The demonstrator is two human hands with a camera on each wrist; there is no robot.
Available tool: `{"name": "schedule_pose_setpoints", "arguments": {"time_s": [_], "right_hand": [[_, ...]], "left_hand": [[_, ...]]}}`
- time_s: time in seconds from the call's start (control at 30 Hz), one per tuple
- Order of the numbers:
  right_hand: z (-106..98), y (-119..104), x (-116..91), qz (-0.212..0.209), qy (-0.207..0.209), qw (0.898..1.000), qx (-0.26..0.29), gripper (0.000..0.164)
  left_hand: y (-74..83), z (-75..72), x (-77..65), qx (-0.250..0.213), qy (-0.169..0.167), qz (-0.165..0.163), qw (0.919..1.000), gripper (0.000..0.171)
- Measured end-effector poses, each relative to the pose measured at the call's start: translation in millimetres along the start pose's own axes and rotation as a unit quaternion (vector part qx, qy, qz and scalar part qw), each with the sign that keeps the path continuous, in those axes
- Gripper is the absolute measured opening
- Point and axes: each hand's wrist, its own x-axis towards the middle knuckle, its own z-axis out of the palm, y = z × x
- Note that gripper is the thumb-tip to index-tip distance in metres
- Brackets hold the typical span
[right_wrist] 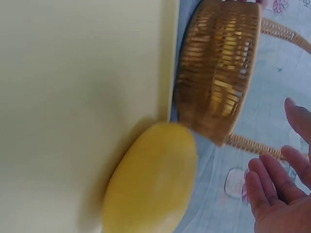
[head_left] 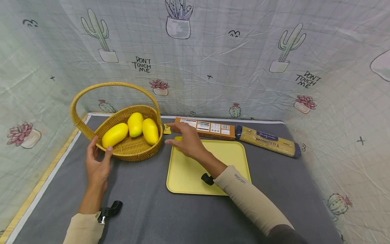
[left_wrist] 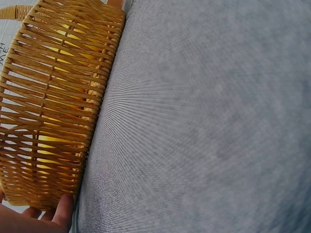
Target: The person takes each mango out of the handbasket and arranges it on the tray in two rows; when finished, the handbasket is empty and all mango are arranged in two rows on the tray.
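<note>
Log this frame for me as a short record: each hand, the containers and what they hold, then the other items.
Left hand: grips the wicker basket by its near-left rim
Right hand: open over the yellow tray, holding nothing
Basket contents: three yellow mangoes
Tray contents: a fourth mango, by the edge nearest the basket; mostly hidden in the head view
Behind tray: brown box, with a spaghetti pack to its right
Between basket and box: small yellow packet
</note>
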Motion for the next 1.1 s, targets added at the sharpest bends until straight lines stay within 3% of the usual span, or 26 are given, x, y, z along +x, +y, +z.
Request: {"name": "schedule_pose_setpoints", "arguments": {"time_s": [0.57, 1.1], "right_hand": [[47.9, -35.7, 35.1, -0.009, -0.03, 0.999, 0.007, 0.07], [70.1, -36.2, 63.0, 0.016, -0.049, 0.998, -0.046, 0.075]], "left_hand": [[-1.5, -0.8, 0.3, 0.008, -0.004, -0.002, 1.0, 0.067], [-1.8, -2.9, 1.9, -0.004, -0.009, -0.005, 0.9999, 0.068]]}}
